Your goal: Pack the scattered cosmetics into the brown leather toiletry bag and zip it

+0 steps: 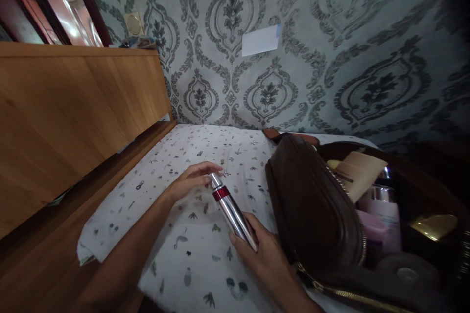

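A slim silver cosmetic bottle (pixel 235 217) with a dark red band and a silver cap (pixel 216 180) is held at a slant above the patterned white cloth (pixel 205 144). My right hand (pixel 262 247) wraps around its lower end, the thumb along the near side. At the upper end, the fingers and thumb of my left hand (pixel 193 179) close on the cap. The bottle's base is partly hidden by my right hand. To the right lies an unzipped dark brown bag (pixel 308 200) with its lid folded back.
Inside the bag are a beige tube (pixel 358 173), a pale bottle (pixel 385 220), a pink-lidded container (pixel 370 227) and a gold item (pixel 435 226). A wooden panel (pixel 81 112) borders the left side. The patterned wall (pixel 227 88) rises behind the cloth.
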Available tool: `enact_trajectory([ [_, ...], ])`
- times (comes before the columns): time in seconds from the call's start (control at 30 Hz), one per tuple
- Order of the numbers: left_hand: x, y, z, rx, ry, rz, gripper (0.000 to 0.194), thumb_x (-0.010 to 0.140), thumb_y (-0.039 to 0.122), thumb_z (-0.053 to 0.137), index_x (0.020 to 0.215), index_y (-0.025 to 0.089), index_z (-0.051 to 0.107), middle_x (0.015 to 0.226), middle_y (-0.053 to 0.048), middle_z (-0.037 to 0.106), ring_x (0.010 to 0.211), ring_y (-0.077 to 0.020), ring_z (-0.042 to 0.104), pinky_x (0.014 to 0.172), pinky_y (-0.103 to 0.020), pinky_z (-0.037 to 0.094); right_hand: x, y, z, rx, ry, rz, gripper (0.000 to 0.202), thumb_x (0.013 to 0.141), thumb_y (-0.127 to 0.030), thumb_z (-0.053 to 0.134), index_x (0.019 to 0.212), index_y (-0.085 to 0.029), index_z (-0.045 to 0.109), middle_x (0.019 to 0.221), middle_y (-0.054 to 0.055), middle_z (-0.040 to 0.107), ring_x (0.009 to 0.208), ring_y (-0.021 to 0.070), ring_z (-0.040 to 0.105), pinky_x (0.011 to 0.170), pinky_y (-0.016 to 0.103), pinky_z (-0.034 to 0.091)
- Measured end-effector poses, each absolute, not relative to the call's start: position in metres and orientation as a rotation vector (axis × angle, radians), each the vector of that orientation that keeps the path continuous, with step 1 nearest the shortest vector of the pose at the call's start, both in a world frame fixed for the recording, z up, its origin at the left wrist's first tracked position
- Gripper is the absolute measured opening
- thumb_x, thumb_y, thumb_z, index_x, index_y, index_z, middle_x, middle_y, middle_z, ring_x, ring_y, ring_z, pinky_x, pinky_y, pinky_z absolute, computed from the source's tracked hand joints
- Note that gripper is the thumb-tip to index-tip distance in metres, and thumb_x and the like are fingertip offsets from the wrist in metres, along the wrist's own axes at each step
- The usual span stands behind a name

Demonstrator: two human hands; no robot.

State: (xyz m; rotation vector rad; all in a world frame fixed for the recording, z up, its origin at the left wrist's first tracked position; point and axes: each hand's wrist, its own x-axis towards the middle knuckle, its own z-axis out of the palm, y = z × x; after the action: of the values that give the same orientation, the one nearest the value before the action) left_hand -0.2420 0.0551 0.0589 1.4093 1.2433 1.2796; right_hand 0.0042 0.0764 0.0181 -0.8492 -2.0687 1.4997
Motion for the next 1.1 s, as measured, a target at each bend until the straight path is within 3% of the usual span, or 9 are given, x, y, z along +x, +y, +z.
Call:
enact_trajectory([
  [0.07,-0.242,0.055,0.059,1.434,1.241,1.280,0.047,0.085,0.048,0.067,0.123,0.020,0.067,0.109,-0.009,0.066,0.093,-0.0207,0.059,0.074,-0.027,0.045,0.004,0.076,0.018,-0.858,-2.066,1.500,0.035,0.083,-0.045,0.055,0.106,-0.018,0.061,0.070,-0.001,0.058,0.062,0.0171,0.055,0.058,0.028,0.043],
  [0.23,-0.239,0.056,0.056,1.393,1.406,1.224,0.047,0.088,0.055,0.060,0.108,0.014,0.072,0.069,0.000,0.054,0.058,-0.0108,0.044,0.054,-0.023,0.035,0.003,0.075,0.020,-0.909,-2.073,1.502,0.036,0.079,-0.046,0.055,0.102,-0.019,0.060,0.069,-0.001,0.057,0.061,0.0174,0.054,0.057,0.028,0.042],
  [0.43,-0.240,0.055,0.056,1.437,1.217,1.271,0.047,0.085,0.048,0.067,0.123,0.020,0.067,0.109,-0.009,0.064,0.091,-0.0196,0.058,0.074,-0.027,0.046,0.002,0.076,0.020,-0.891,-2.082,1.529,0.036,0.082,-0.046,0.053,0.104,-0.019,0.059,0.071,-0.001,0.057,0.063,0.0171,0.054,0.059,0.028,0.042],
  [0.6,-0.236,0.056,0.055,1.364,1.369,1.238,0.047,0.086,0.054,0.065,0.111,0.015,0.070,0.073,0.000,0.056,0.060,-0.0110,0.045,0.055,-0.022,0.035,0.002,0.076,0.019,-0.874,-2.073,1.534,0.035,0.082,-0.045,0.054,0.103,-0.019,0.059,0.068,-0.003,0.055,0.061,0.0164,0.052,0.056,0.027,0.039],
  [0.77,-0.237,0.056,0.055,1.412,1.161,1.277,0.048,0.082,0.047,0.071,0.122,0.020,0.067,0.107,-0.009,0.064,0.090,-0.0204,0.058,0.073,-0.027,0.045,0.003,0.075,0.022,-0.881,-2.086,1.524,0.033,0.082,-0.044,0.053,0.103,-0.018,0.059,0.071,-0.001,0.056,0.064,0.0171,0.053,0.059,0.028,0.041],
  [0.83,-0.237,0.056,0.055,1.409,1.218,1.281,0.047,0.086,0.051,0.065,0.120,0.019,0.067,0.095,-0.006,0.063,0.080,-0.0169,0.056,0.067,-0.025,0.042,0.004,0.074,0.023,-0.879,-2.085,1.516,0.031,0.082,-0.042,0.054,0.102,-0.019,0.059,0.070,-0.001,0.056,0.063,0.0169,0.053,0.059,0.028,0.041],
  [0.93,-0.234,0.057,0.054,1.361,1.379,1.236,0.048,0.087,0.057,0.061,0.107,0.014,0.070,0.068,0.002,0.049,0.057,-0.0099,0.040,0.053,-0.023,0.030,0.004,0.074,0.024,-0.875,-2.079,1.515,0.032,0.082,-0.043,0.055,0.102,-0.019,0.059,0.069,-0.002,0.056,0.062,0.0168,0.053,0.058,0.028,0.041],
  [1.0,-0.232,0.057,0.055,1.357,1.398,1.209,0.049,0.085,0.057,0.064,0.104,0.013,0.070,0.067,0.003,0.047,0.055,-0.0090,0.037,0.051,-0.023,0.028,0.003,0.075,0.024,-0.903,-2.062,1.525,0.032,0.081,-0.043,0.056,0.102,-0.019,0.059,0.069,-0.002,0.055,0.062,0.0167,0.052,0.058,0.028,0.040],
  [1.1,-0.230,0.056,0.058,1.406,1.325,1.221,0.050,0.082,0.053,0.070,0.115,0.015,0.068,0.077,0.000,0.052,0.061,-0.0102,0.042,0.054,-0.022,0.032,0.004,0.075,0.022,-0.912,-2.028,1.567,0.033,0.082,-0.045,0.055,0.103,-0.019,0.057,0.068,-0.004,0.051,0.060,0.0153,0.049,0.057,0.027,0.039],
])
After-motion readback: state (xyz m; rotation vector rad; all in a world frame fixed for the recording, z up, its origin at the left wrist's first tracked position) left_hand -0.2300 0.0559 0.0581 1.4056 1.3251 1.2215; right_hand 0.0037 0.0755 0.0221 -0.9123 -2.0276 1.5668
